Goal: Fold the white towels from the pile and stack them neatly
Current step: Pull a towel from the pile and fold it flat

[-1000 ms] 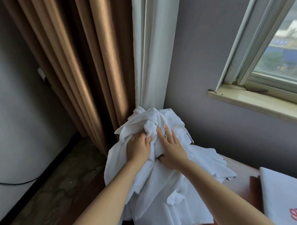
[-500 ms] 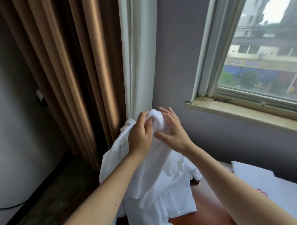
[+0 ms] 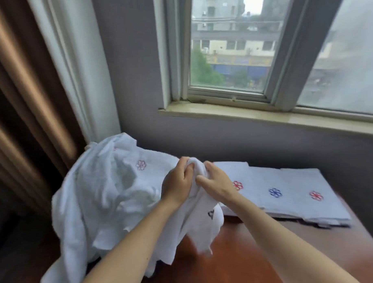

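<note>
A loose pile of white towels (image 3: 102,191) lies heaped at the left end of the brown wooden table (image 3: 238,262). My left hand (image 3: 177,182) and my right hand (image 3: 214,183) both grip the top of one white towel (image 3: 200,227), held up above the table. It hangs down in folds between my forearms. Folded white towels (image 3: 289,192) with red and blue flower emblems lie flat in a row to the right, against the wall.
A grey wall with a window sill (image 3: 265,117) runs behind the table. White and brown curtains (image 3: 52,82) hang at the left, just behind the pile. Dark floor shows below the curtains.
Both hands have lifted one towel out of the pile and carried it to the right. The view has swung right, bringing the folded towels and window into sight.
</note>
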Tool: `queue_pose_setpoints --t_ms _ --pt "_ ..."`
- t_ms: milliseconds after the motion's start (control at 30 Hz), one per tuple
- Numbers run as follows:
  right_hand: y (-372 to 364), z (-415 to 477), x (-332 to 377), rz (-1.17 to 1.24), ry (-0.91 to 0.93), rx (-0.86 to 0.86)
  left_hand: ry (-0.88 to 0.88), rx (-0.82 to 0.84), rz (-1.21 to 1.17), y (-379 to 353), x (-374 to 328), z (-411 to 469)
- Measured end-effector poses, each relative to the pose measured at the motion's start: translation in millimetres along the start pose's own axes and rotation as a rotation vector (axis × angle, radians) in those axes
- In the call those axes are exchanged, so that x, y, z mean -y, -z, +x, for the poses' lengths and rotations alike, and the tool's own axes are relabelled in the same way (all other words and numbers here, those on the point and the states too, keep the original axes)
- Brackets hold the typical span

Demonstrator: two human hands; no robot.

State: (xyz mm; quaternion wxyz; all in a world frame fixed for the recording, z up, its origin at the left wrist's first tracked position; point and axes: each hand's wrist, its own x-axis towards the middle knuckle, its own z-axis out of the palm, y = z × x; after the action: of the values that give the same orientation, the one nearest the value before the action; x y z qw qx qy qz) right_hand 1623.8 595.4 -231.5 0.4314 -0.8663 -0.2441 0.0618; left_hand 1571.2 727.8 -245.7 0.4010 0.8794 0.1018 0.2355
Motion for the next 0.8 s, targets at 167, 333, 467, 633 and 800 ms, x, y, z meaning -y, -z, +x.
queue_pose_setpoints --t_ms 167,333,467,633,800 --pt "11.9 -47.2 -70.5 -0.13 -0.196 0.078 0.122 0.258 0.059 -67.2 1.8 -42.5" --pt "29.1 -90.4 -134.5 -0.225 -0.374 0.274 0.172 0.505 0.117 -120.9 2.7 -79.5" --pt "42.5 -116.8 -168.2 -0.329 -0.411 0.31 0.177 0.644 0.15 -149.4 0.2 -100.4" --pt "60.8 -137.8 -199.8 -0.348 -0.455 0.26 0.173 0.756 0.172 -177.6 -10.0 -113.6" --pt "89.9 -148.1 -224.7 -0.52 -0.542 0.122 0.147 0.815 0.148 -203.8 -25.3 -123.9"
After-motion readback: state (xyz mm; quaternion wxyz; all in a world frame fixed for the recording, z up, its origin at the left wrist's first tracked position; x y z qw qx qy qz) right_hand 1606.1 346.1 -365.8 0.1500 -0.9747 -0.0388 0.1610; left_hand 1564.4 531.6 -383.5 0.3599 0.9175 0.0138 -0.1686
